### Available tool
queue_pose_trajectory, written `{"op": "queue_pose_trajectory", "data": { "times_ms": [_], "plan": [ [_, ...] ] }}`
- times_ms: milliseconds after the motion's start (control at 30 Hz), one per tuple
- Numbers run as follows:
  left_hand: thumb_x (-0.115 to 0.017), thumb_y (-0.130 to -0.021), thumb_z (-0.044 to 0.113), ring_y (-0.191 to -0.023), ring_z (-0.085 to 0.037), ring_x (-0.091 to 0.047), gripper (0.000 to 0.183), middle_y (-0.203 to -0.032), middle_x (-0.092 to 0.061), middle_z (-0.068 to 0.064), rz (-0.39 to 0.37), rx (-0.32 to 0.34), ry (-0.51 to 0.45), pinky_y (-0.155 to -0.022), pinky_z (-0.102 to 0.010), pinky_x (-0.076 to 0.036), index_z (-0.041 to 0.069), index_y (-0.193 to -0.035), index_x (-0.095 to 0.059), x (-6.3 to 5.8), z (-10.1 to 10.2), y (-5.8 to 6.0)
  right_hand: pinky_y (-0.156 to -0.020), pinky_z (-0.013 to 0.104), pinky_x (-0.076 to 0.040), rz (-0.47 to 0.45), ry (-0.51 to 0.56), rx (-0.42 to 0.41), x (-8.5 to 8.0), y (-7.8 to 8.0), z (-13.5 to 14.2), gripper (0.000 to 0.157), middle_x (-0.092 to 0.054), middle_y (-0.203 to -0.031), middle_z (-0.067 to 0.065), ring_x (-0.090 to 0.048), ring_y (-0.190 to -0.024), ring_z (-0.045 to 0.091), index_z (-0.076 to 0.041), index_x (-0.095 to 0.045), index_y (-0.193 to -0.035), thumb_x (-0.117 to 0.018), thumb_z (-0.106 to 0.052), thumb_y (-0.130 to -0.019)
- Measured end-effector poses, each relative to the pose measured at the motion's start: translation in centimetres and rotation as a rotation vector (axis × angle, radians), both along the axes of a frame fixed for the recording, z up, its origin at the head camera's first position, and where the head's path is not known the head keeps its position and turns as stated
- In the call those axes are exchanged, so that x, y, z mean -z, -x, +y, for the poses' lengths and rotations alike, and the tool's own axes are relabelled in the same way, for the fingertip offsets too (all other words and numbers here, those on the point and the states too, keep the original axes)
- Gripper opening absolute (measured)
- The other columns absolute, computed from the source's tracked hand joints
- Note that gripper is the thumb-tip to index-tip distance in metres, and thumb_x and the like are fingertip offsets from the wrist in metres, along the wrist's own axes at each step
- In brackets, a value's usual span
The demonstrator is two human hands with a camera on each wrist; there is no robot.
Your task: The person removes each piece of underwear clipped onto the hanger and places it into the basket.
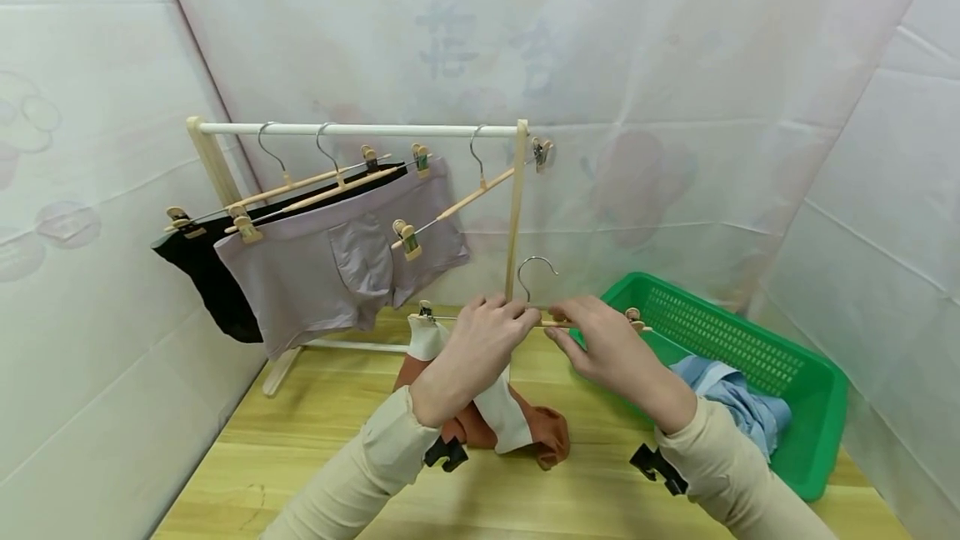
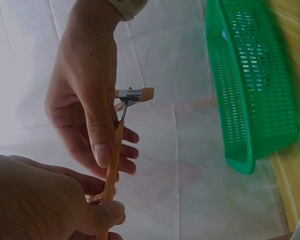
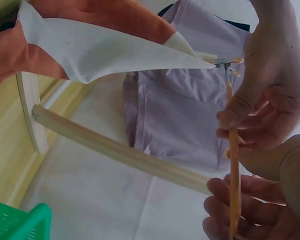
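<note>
Above the wood-grain table (image 1: 315,440), between the clothes rack (image 1: 517,207) and a green plastic basket (image 1: 832,407), two bare hands share one clip hanger (image 1: 555,324), its bar level and its metal hook rising between them, below the rack's white rail (image 1: 420,131). The left hand (image 1: 483,336) pinches the wooden bar between thumb and fingers, near the clip (image 1: 426,311) that bites one corner of a rust-and-white garment (image 1: 504,419). From there the cloth slants down under the left forearm; whether its lower edge touches the tabletop cannot be told. The right hand (image 1: 611,348) grasps the other half of the bar, thumb along one side and fingers curled behind, just beside the second clip (image 1: 636,319). Across the rail hang three more hangers: the leftmost carries a black garment (image 1: 217,294), the next lilac boxer briefs (image 1: 307,282) overlapping it in front, and the third (image 1: 480,190) hangs at a slant by the right post. Light-blue cloth (image 1: 738,398) lies crumpled inside the basket.
</note>
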State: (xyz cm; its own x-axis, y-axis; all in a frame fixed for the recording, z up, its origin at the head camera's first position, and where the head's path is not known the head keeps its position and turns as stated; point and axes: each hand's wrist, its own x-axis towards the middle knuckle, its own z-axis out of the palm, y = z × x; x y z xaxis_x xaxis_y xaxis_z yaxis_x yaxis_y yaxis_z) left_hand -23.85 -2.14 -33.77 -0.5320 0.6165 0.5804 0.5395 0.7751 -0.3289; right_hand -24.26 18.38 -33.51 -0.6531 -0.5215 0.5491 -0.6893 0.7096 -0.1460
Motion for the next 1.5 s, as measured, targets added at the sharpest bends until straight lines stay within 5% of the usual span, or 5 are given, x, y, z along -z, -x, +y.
{"op": "queue_pose_trajectory", "data": {
  "times_ms": [667,833,1033,1333,1500],
  "plan": [
    [-0.068,-0.092,0.002,-0.085,-0.013,-0.071,0.034,-0.112,-0.074,0.006,0.023,0.059,-0.029,-0.066,-0.026,-0.054,0.027,-0.115,-0.073,0.0,0.0,-0.6,-0.060,0.021,-0.047,-0.056,0.072,-0.068,0.5,0.2,0.5,0.011,-0.073,-0.085,0.002,-0.052,-0.062,-0.002,-0.009,-0.077,-0.100,-0.066,-0.006,-0.097],
    [-0.065,-0.089,-0.003,-0.091,-0.014,-0.071,0.040,-0.119,-0.073,0.002,0.000,0.146,-0.061,-0.069,-0.027,-0.056,0.025,-0.117,-0.075,-0.1,-0.7,-0.5,-0.058,0.020,-0.047,-0.061,0.071,-0.069,0.5,0.2,0.8,0.011,-0.072,-0.083,0.001,-0.051,-0.061,-0.003,-0.009,-0.077,-0.099,-0.067,-0.006,-0.096],
    [-0.069,-0.091,0.003,-0.095,-0.017,-0.070,0.020,-0.109,-0.076,0.000,0.019,0.260,-0.157,-0.079,-0.029,-0.058,0.018,-0.102,-0.078,-0.5,-2.5,0.2,-0.056,0.020,-0.042,-0.107,0.082,-0.046,0.2,0.2,1.4,0.012,-0.065,-0.076,-0.006,-0.044,-0.057,-0.003,-0.010,-0.077,-0.099,-0.067,-0.006,-0.097],
    [-0.077,-0.091,0.020,-0.094,-0.021,-0.065,0.023,-0.108,-0.072,0.001,-0.141,0.106,-0.213,-0.075,-0.036,-0.051,0.015,-0.112,-0.072,-1.2,-7.5,0.7,-0.058,0.021,-0.044,-0.137,0.098,-0.039,0.2,0.2,2.3,0.015,-0.067,-0.081,-0.008,-0.047,-0.060,-0.004,-0.014,-0.077,-0.101,-0.065,-0.007,-0.098],
    [-0.075,-0.092,0.024,-0.085,-0.018,-0.064,0.021,-0.101,-0.071,0.001,-0.205,0.088,-0.231,-0.074,-0.036,-0.051,0.015,-0.110,-0.069,-1.2,-8.8,0.7,-0.058,0.021,-0.045,-0.172,0.114,-0.033,0.3,0.2,2.8,0.015,-0.068,-0.083,-0.007,-0.049,-0.059,-0.003,-0.014,-0.078,-0.104,-0.065,-0.008,-0.099]
  ]
}}
